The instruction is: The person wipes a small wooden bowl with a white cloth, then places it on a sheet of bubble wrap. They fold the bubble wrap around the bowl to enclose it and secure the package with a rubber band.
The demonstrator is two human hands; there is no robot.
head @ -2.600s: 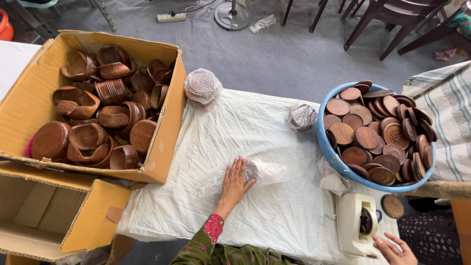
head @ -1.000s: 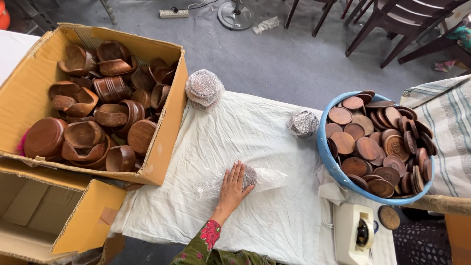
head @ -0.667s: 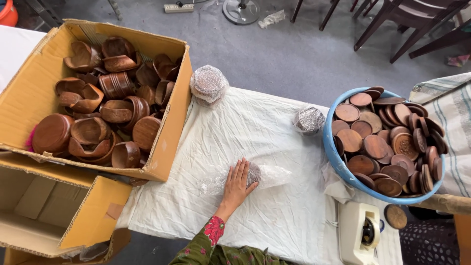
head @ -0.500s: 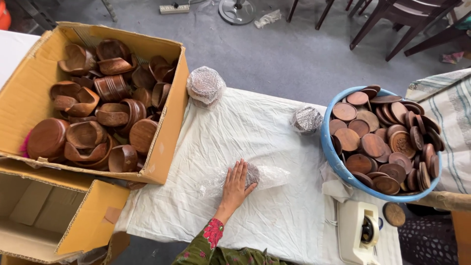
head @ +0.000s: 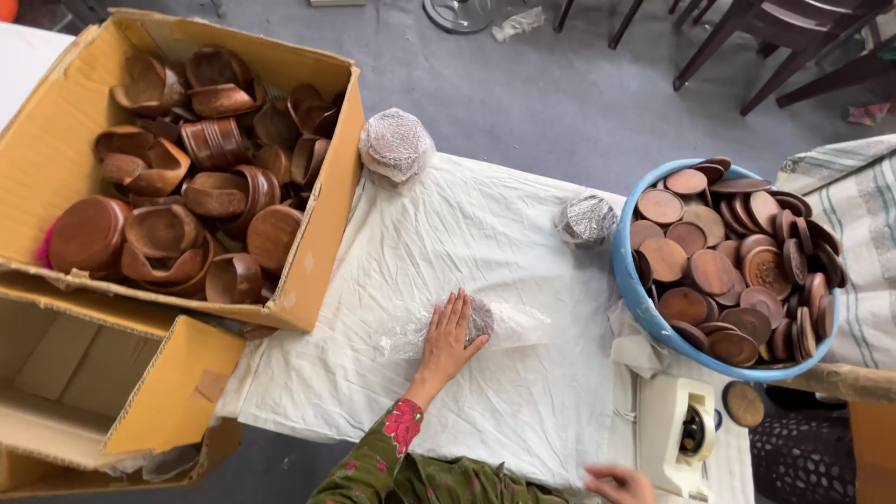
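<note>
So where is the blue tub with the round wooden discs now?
The blue tub stands at the right of the head view, at the right edge of the white cloth, just right of a small wrapped bundle.

Brown wooden bowls [head: 201, 191] in tan box [head: 322, 247]; blue tub [head: 644, 303] (brown discs); white cloth [head: 485, 233]; green floral sleeve [head: 392, 462]

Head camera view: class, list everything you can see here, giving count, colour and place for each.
Cardboard box: one, tan, left, full of brown wooden bowls.
Second cardboard box: one, tan, lower left, open.
Cloth: one, white, covering the table.
Wrapped bundles: two, clear film, one beside the box, one beside the tub.
Tub: one, blue, right, full of brown wooden discs.
Tape dispenser: one, cream, lower right.
Chairs: dark, top right.
Left hand: flat on a film-wrapped item.
Right hand: bottom edge, grip unclear.
</note>
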